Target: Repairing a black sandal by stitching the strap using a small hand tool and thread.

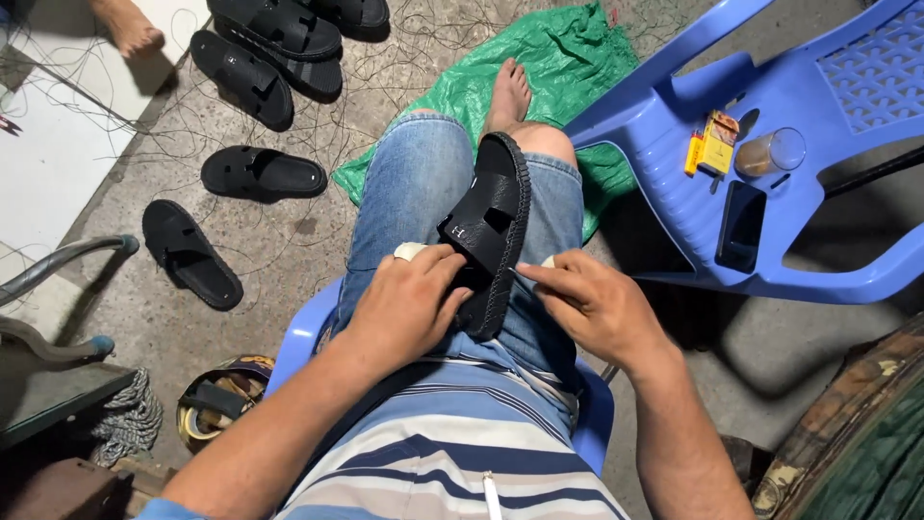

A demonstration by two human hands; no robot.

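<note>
A black sandal (496, 226) stands on edge between my knees, its stitched sole edge facing right. My left hand (409, 303) grips the sandal's upper strap from the left, with white tape on one finger. My right hand (592, 300) pinches at the sole's rim on the right side, fingers closed; any needle or thread in it is too small to see. I sit on a blue plastic stool (308, 332) in denim shorts and a striped shirt.
Several black sandals (260, 173) lie on the concrete floor at left amid loose threads. A green plastic sheet (539, 58) lies ahead. A blue plastic chair (770, 193) at right holds a phone, a glass and a small yellow box. Another person's foot (130, 27) shows top left.
</note>
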